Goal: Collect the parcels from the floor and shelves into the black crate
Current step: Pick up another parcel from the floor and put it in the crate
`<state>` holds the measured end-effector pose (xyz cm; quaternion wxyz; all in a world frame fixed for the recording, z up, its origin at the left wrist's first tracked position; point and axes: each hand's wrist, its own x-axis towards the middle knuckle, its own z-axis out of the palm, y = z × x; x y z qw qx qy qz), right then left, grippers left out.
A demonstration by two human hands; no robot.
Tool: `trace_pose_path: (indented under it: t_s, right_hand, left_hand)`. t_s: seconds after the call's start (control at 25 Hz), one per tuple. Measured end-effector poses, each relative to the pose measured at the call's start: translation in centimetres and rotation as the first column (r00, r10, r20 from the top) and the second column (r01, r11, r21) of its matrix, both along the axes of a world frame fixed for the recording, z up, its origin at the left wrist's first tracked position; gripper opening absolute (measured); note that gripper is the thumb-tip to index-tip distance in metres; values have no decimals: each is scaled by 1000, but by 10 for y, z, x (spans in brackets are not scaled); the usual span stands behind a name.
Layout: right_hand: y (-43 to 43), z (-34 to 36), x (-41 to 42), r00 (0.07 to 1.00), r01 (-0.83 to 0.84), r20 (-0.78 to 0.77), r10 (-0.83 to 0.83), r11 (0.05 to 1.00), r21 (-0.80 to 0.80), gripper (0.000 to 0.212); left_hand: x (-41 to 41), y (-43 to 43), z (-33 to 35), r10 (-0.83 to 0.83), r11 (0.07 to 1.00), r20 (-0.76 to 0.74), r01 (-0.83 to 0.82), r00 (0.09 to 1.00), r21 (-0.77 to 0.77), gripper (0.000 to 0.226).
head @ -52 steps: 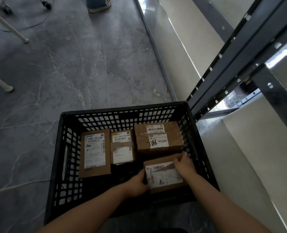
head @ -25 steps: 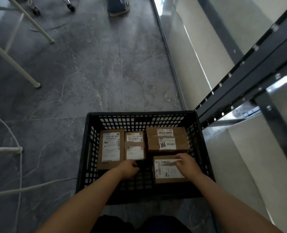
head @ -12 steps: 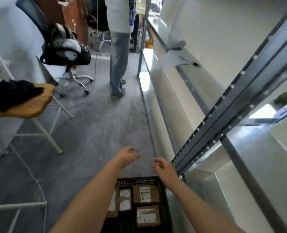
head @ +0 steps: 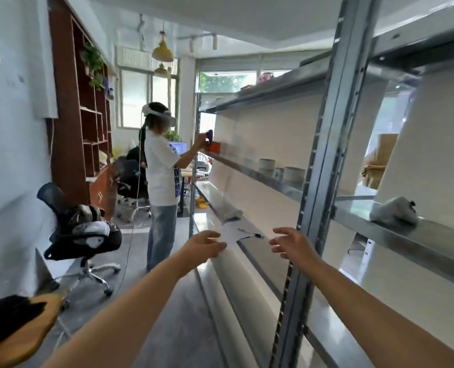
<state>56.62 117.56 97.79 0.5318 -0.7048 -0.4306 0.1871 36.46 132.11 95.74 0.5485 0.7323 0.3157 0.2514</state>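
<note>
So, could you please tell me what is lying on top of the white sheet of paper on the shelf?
A dark pen lies on the white sheet. The left hand covers the sheet's near corner, so anything there is hidden.

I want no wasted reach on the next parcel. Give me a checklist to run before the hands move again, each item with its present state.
1. Left hand free: ok, open and holding nothing.
2. Right hand free: ok, open and holding nothing.
3. Next parcel located: not ok, no cardboard parcel is clearly visible on the near shelf; only a grey bundle lies there.
4. Crate within reach: cannot tell, it is out of view.
5. Aisle ahead: not ok, a standing person works at the shelving.
6. Paper and pen on the lower shelf beyond the hands: ok, clear of both hands.
</note>
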Motion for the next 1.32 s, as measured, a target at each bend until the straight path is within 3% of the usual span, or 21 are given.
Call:
trace_pose_path:
  t_s: [0.2, 0.36, 0.48, 0.64, 1.0, 1.24, 1.32]
  right_hand:
    - [-74, 30, -30, 992, 110, 59, -114, 992, 58, 19]
    - [-144, 31, -43, 963, 256, 65, -260, 964, 73, 22]
    - [-211, 41, -46, 905, 417, 60, -421, 906, 78, 23]
    - [-307, 57, -58, 782, 617, 8, -623, 777, 128, 21]
    - [-589, 76, -163, 439, 888, -26, -898, 430, 162, 20]
    - [-789, 59, -298, 115, 979, -106, -988, 95, 181, 19]
    - [-834, 52, -332, 54, 986, -124, -991, 33, 165, 21]
  left_hand:
    - [13, -42, 35, -134, 991, 158, 128, 978, 47, 38]
    - [48, -80, 47, -375, 897, 35, 353, 926, 265, 33]
    - [80, -127, 68, -537, 817, 58, 502, 842, 285, 32]
    - [106, -220, 86, -659, 752, 189, 633, 728, 181, 27]
    - [95, -488, 112, -854, 485, 285, 864, 435, 135, 23]
    - [17, -701, 91, -974, 163, 187, 971, 131, 172, 21]
    - [-5, -755, 85, -986, 71, 161, 979, 41, 189, 20]
